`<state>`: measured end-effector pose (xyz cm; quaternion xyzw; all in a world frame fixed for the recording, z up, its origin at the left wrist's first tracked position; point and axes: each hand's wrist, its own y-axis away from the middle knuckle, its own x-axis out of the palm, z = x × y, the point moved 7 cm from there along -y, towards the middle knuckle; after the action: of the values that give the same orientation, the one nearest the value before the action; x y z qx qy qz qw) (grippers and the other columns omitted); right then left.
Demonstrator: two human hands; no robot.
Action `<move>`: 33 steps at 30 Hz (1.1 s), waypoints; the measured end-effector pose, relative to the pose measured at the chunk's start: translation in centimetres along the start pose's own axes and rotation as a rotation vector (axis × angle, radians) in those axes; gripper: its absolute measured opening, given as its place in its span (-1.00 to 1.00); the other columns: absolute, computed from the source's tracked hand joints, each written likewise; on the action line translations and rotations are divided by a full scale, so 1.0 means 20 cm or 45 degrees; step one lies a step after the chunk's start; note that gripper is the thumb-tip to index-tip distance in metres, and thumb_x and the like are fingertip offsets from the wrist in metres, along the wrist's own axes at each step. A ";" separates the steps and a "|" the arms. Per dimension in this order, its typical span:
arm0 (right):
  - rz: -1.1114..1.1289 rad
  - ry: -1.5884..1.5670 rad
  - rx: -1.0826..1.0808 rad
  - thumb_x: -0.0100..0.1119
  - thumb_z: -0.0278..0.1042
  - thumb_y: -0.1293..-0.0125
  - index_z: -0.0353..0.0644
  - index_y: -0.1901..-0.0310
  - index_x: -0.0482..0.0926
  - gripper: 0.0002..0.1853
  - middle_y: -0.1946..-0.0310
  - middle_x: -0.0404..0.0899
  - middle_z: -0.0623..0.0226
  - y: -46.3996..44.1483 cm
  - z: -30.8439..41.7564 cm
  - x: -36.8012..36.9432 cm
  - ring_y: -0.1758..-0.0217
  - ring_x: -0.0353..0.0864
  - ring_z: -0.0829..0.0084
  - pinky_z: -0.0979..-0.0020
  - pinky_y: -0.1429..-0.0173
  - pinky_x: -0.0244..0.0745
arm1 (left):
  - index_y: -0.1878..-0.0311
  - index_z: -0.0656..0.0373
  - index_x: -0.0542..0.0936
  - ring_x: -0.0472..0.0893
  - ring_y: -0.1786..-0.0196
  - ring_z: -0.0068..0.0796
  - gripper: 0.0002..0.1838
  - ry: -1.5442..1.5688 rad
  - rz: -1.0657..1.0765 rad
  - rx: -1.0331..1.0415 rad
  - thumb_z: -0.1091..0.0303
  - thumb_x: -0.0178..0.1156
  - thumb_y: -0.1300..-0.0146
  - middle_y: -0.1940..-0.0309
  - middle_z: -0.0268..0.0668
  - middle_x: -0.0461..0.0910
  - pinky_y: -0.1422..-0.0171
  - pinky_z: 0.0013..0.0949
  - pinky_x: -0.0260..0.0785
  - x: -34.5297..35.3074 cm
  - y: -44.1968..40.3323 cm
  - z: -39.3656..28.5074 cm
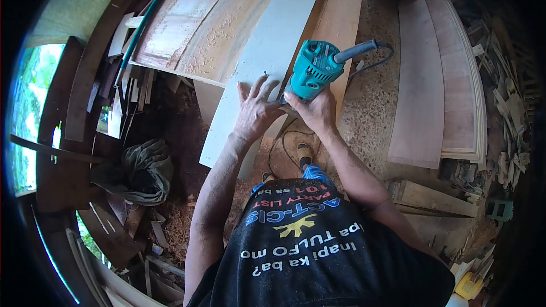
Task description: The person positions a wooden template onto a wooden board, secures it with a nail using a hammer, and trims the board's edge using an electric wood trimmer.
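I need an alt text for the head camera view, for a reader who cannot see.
The right hand holds a teal power tool at the edge of a pale board, while the left hand rests on that board. Wood shavings lie on a wide panel nearby.

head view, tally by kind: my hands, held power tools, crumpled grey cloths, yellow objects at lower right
Hands: 2 (left hand, right hand)
Held teal power tool: 1
Crumpled grey cloth: 1
Yellow object: 1
Total: 5

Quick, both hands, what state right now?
Left hand: open, spread on the white board.
Right hand: closed, holding the power tool.
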<state>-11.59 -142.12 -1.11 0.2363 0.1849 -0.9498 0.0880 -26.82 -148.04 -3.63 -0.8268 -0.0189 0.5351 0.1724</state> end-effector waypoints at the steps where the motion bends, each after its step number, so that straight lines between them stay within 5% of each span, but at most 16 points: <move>1: -0.002 0.011 -0.008 0.53 0.14 -0.08 -0.29 -0.16 0.35 -0.18 0.17 0.66 0.11 0.00 0.00 0.00 0.12 0.73 0.12 0.15 0.06 0.64 | 0.17 -0.12 0.78 0.13 -0.58 -0.12 -0.75 -0.005 0.007 -0.006 0.05 0.42 -0.12 -0.42 -0.31 0.33 -0.46 0.57 -0.18 0.00 -0.01 0.00; 6: 0.047 -0.005 0.066 0.52 0.09 -0.13 -0.26 -0.14 0.41 -0.27 0.08 0.66 0.15 -0.05 -0.05 0.00 0.00 0.71 0.24 0.20 -0.07 0.63 | 0.12 -0.30 0.77 0.15 -0.56 -0.15 -0.79 -0.029 -0.021 -0.006 0.02 0.35 -0.18 -0.41 -0.34 0.32 -0.43 0.70 -0.21 0.01 -0.05 0.00; 14: -0.032 -0.030 -0.015 0.52 0.16 -0.07 -0.26 -0.13 0.39 -0.20 0.16 0.68 0.12 -0.13 -0.06 -0.02 0.08 0.74 0.15 0.15 0.03 0.65 | 0.16 -0.43 0.77 0.18 -0.57 -0.08 -0.84 -0.167 -0.040 0.104 0.04 0.29 -0.21 -0.38 -0.38 0.41 -0.46 0.72 -0.36 -0.01 -0.16 -0.01; 23: -0.025 0.028 0.035 0.51 0.17 -0.10 -0.24 -0.15 0.41 -0.22 0.11 0.67 0.12 -0.18 -0.10 -0.03 0.03 0.73 0.16 0.16 -0.03 0.64 | 0.17 -0.35 0.77 0.21 -0.55 0.08 -0.83 -0.142 -0.045 0.127 0.04 0.29 -0.19 -0.32 -0.37 0.49 -0.39 0.81 -0.37 0.02 -0.23 0.01; 33: -0.049 0.023 -0.016 0.54 0.20 -0.04 -0.25 -0.16 0.38 -0.16 0.15 0.68 0.11 -0.25 -0.13 -0.04 0.07 0.74 0.09 0.13 0.04 0.65 | 0.07 -0.35 0.77 0.18 -0.56 0.05 -0.76 -0.252 0.041 0.108 0.06 0.38 -0.16 -0.34 -0.55 0.47 -0.47 0.70 -0.34 0.04 -0.30 0.03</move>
<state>-11.05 -136.55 -1.22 0.2407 0.1964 -0.9480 0.0695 -26.05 -142.10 -2.69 -0.7621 0.0003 0.6171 0.1959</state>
